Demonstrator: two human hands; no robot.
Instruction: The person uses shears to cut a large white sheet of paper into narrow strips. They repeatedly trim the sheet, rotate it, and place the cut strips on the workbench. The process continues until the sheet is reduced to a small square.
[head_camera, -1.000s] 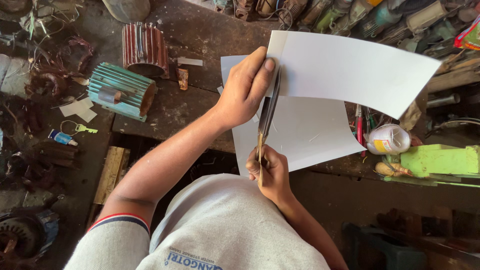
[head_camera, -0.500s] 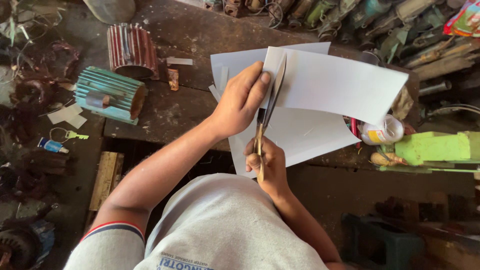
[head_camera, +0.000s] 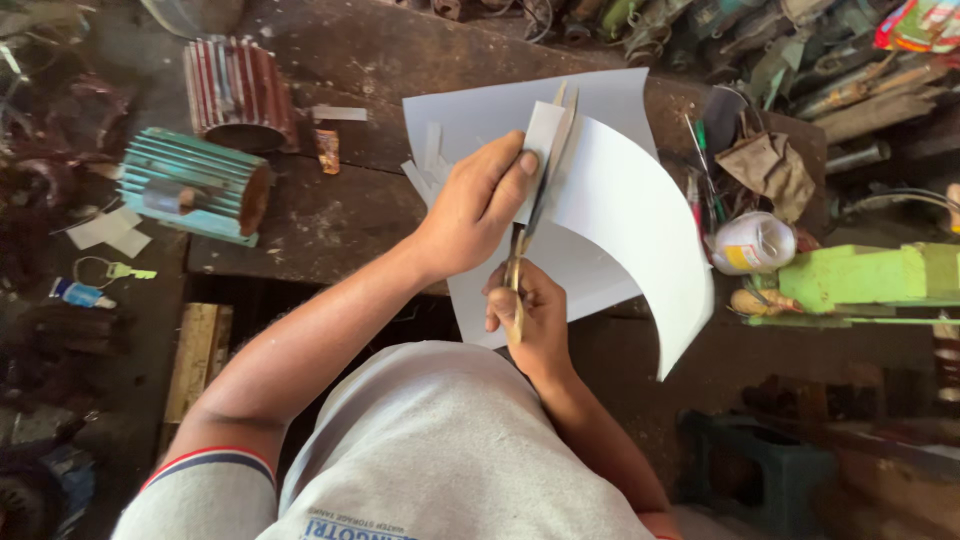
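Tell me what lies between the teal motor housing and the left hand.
In the head view, only bare dark bench top lies between the teal motor housing and the left hand.

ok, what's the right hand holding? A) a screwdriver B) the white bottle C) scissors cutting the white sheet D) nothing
C: the right hand grips the scissors, whose blades run up through the white sheet, while the left hand pinches the sheet beside the blades.
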